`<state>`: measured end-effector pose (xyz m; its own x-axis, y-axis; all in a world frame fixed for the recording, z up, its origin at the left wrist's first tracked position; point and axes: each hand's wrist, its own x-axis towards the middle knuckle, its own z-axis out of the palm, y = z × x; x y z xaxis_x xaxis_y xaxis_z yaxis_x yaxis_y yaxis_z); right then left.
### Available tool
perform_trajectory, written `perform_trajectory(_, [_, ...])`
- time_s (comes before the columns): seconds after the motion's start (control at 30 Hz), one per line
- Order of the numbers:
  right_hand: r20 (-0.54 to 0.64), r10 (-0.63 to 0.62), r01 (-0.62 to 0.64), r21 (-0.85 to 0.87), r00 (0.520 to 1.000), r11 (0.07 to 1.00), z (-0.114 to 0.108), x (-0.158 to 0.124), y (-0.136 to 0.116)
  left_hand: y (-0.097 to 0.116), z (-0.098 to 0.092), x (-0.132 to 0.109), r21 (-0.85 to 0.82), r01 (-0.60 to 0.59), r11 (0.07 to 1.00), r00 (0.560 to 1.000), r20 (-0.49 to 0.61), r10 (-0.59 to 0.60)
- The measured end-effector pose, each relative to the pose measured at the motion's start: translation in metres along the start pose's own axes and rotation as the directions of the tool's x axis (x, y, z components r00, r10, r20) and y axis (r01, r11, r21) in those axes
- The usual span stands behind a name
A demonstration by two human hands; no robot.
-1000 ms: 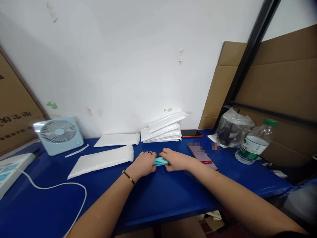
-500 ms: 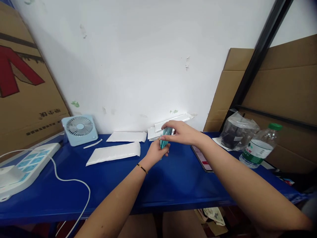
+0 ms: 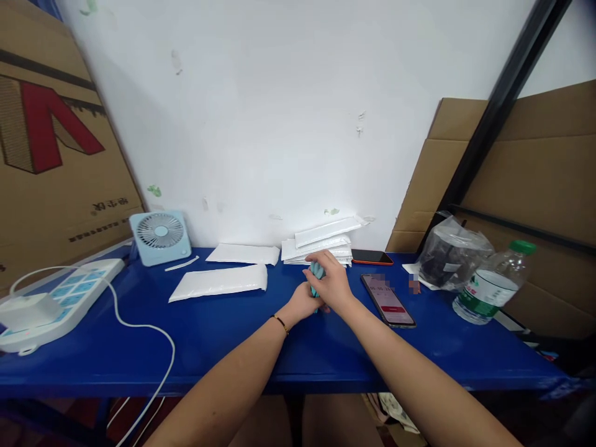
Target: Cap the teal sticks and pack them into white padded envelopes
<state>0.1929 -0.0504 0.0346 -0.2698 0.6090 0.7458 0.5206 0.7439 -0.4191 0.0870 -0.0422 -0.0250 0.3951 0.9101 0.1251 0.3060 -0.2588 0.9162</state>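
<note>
Both my hands meet over the middle of the blue table (image 3: 242, 341) around a small teal folded item (image 3: 316, 271). My right hand (image 3: 331, 282) wraps over it from the front with fingers curled. My left hand (image 3: 302, 304) sits just beneath and behind, closed against the same teal item; its fingers are mostly hidden by the right hand. A stack of white packets (image 3: 321, 245) lies just beyond the hands by the wall. Two single white packets (image 3: 218, 282) lie to the left.
A phone with a lit screen (image 3: 388, 300) lies right of my hands, another phone (image 3: 371, 257) behind it. A plastic bag (image 3: 454, 251) and water bottle (image 3: 493, 282) stand at the right. A small fan (image 3: 161, 236) and power strip (image 3: 56, 304) with white cable are at the left.
My hands lifted the teal item off the table, stood it upright in the air, then brought it back down close to the table, with the right hand closing over it.
</note>
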Motion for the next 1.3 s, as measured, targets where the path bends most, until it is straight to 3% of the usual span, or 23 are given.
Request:
perform_trajectory(0.1, [-0.02,0.028,-0.029,-0.004,0.999,1.0,-0.001,0.002,-0.003,-0.004,-0.001,0.0,-0.038,-0.008,0.999,0.999,-0.035,0.007])
perform_trajectory(0.23, [0.087,0.013,-0.014,0.016,0.996,1.0,-0.001,0.004,-0.001,-0.002,-0.004,0.0,-0.072,-0.004,0.997,0.998,-0.059,0.0])
perform_trajectory(0.33, [0.066,0.132,-0.145,0.29,0.989,0.946,-0.011,0.004,0.005,0.01,-0.005,-0.004,-0.259,0.038,0.965,0.999,0.001,-0.039])
perform_trajectory(0.4, [0.18,0.212,-0.277,0.55,0.961,0.788,-0.02,0.0,0.007,0.022,-0.003,-0.011,-0.454,0.143,0.88,0.978,0.198,-0.057])
perform_trajectory(0.43, [0.317,0.19,-0.358,0.642,0.929,0.678,-0.023,-0.003,0.006,0.028,-0.002,-0.016,-0.516,0.227,0.826,0.939,0.342,-0.045])
perform_trajectory(0.5, [0.612,0.01,-0.539,0.689,0.791,0.485,-0.027,-0.012,0.001,0.04,0.003,-0.027,-0.526,0.412,0.744,0.776,0.631,0.017])
perform_trajectory(0.53, [0.7,-0.082,-0.609,0.668,0.71,0.428,-0.027,-0.016,-0.003,0.044,0.006,-0.033,-0.517,0.481,0.708,0.695,0.717,0.053])
perform_trajectory(0.57, [0.744,-0.14,-0.653,0.647,0.654,0.393,-0.027,-0.021,-0.006,0.048,0.008,-0.038,-0.51,0.52,0.685,0.643,0.762,0.08])
perform_trajectory(0.6, [0.755,-0.155,-0.67,0.642,0.637,0.373,-0.027,-0.024,-0.009,0.051,0.009,-0.043,-0.508,0.527,0.682,0.634,0.769,0.083])
perform_trajectory(0.63, [0.739,-0.132,-0.665,0.657,0.66,0.354,-0.026,-0.027,-0.011,0.052,0.008,-0.047,-0.5,0.498,0.709,0.662,0.747,0.062])
perform_trajectory(0.7, [0.649,0.001,-0.615,0.72,0.76,0.322,-0.026,-0.028,-0.008,0.051,-0.001,-0.052,-0.403,0.324,0.856,0.783,0.622,-0.004])
perform_trajectory(0.77, [0.502,0.202,-0.541,0.771,0.841,0.337,-0.025,-0.026,0.002,0.044,-0.023,-0.056,-0.105,0.06,0.993,0.917,0.399,-0.013])
perform_trajectory(0.83, [0.337,0.372,-0.48,0.774,0.865,0.412,-0.022,-0.024,0.017,0.03,-0.054,-0.06,0.339,-0.092,0.936,0.991,0.122,0.053])
perform_trajectory(0.87, [0.277,0.421,-0.467,0.753,0.864,0.463,-0.02,-0.024,0.025,0.021,-0.072,-0.062,0.535,-0.073,0.842,0.997,0.008,0.081])
perform_trajectory(0.93, [0.241,0.458,-0.484,0.686,0.856,0.543,-0.013,-0.027,0.036,0.002,-0.107,-0.067,0.791,0.094,0.604,0.989,-0.143,0.033])
perform_trajectory(1.0, [0.289,0.47,-0.539,0.604,0.834,0.587,-0.006,-0.031,0.042,-0.014,-0.135,-0.07,0.879,0.304,0.368,0.951,-0.302,-0.064])
perform_trajectory(1.03, [0.314,0.473,-0.562,0.569,0.823,0.6,-0.003,-0.033,0.043,-0.02,-0.146,-0.071,0.881,0.369,0.295,0.929,-0.362,-0.081])
perform_trajectory(1.1, [0.336,0.473,-0.578,0.547,0.814,0.606,0.001,-0.036,0.041,-0.026,-0.159,-0.072,0.889,0.398,0.229,0.917,-0.39,-0.082])
perform_trajectory(1.17, [0.336,0.469,-0.573,0.573,0.817,0.586,0.002,-0.036,0.036,-0.023,-0.163,-0.071,0.899,0.378,0.22,0.926,-0.371,-0.074])
perform_trajectory(1.3, [0.381,0.458,-0.592,0.595,0.803,0.543,-0.002,-0.03,0.022,0.007,-0.153,-0.066,0.915,0.328,0.234,0.935,-0.35,0.057])
